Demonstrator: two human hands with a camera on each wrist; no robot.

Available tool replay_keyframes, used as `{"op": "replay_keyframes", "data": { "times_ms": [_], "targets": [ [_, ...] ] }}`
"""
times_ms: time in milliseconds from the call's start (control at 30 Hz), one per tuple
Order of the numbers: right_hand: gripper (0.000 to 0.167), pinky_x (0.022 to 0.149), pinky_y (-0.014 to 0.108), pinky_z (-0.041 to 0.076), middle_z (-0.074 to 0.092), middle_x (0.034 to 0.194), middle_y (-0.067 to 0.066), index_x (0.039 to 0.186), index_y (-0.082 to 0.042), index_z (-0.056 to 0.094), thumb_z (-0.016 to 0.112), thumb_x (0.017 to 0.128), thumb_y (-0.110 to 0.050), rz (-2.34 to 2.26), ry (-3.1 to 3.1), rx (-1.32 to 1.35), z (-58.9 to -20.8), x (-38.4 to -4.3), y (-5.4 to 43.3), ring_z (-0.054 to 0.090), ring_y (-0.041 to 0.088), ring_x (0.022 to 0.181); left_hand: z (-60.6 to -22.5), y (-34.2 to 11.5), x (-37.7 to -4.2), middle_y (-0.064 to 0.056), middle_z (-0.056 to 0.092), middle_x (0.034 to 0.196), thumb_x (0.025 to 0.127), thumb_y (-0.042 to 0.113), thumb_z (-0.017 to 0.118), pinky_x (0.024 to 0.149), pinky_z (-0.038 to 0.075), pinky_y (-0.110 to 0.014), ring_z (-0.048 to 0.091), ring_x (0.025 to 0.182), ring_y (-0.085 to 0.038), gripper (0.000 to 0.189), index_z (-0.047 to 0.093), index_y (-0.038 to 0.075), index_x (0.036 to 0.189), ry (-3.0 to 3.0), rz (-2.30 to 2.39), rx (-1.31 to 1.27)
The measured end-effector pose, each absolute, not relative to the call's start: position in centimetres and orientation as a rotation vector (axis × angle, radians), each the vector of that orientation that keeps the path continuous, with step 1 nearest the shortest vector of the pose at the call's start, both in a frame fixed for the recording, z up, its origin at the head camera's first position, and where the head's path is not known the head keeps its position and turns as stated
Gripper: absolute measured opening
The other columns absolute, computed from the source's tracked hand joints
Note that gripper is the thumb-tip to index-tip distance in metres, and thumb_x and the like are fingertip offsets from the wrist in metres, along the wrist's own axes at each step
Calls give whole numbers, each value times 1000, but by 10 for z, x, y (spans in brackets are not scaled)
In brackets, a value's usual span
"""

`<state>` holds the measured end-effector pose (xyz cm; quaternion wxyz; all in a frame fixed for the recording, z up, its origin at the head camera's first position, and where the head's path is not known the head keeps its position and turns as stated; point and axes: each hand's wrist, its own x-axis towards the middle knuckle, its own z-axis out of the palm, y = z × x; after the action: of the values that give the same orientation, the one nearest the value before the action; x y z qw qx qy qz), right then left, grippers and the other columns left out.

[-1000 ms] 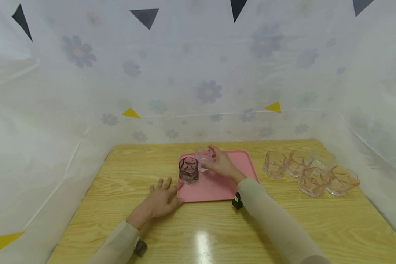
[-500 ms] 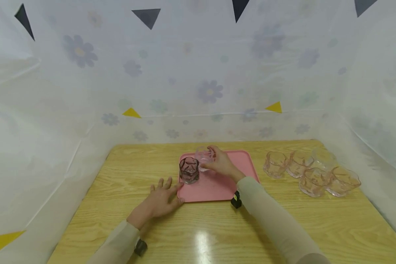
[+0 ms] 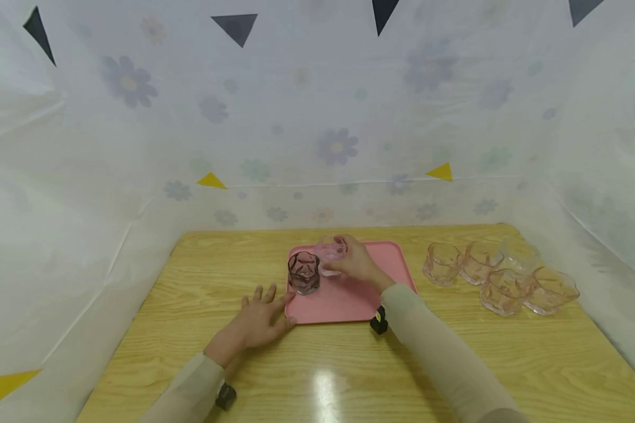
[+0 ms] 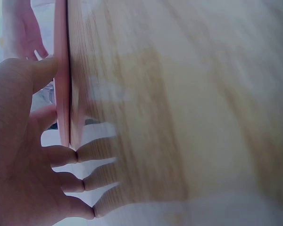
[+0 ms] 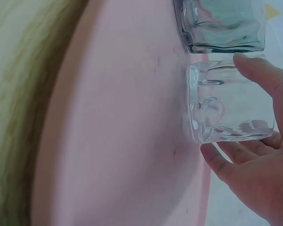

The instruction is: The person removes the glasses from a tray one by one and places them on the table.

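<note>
A clear glass tumbler (image 3: 328, 251) stands upright at the back left of the pink tray (image 3: 344, 302). My right hand (image 3: 357, 261) grips it from the right; in the right wrist view the thumb lies along one side of the clear tumbler (image 5: 226, 106) and the fingers along the other. Just left of it on the tray, a smoky dark tumbler (image 3: 303, 273) stands close by, with no hand on it. My left hand (image 3: 259, 320) rests at the tray's left front corner, fingers spread on the table, thumb and index finger touching the tray edge (image 4: 62, 70).
To the right of the tray, a group of several pinkish tumblers (image 3: 503, 291) and a clear one (image 3: 520, 255) stands on the wooden table (image 3: 275, 382). White flower-patterned sheeting (image 3: 296, 117) closes in the back and both sides.
My right hand and the clear tumbler have shifted slightly to the right, a little away from the dark one. The left hand and the tray have stayed in place.
</note>
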<state>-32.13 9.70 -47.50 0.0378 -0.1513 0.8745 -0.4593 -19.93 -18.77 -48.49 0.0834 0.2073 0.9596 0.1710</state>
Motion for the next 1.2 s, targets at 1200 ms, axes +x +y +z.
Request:
{"op": "replay_keyframes", "data": {
  "times_ms": [1200],
  "targets": [
    [88,99,59,55,61,147,20,154,-6,48,91,84,-38,-1318,2871,-487,-444,-240,201,66,37,123,-490,-188,-201,-34,28,167,106,58,50,113,14,-90,19,151,-68,67,42,24,163,2874,510,629]
  ]
}}
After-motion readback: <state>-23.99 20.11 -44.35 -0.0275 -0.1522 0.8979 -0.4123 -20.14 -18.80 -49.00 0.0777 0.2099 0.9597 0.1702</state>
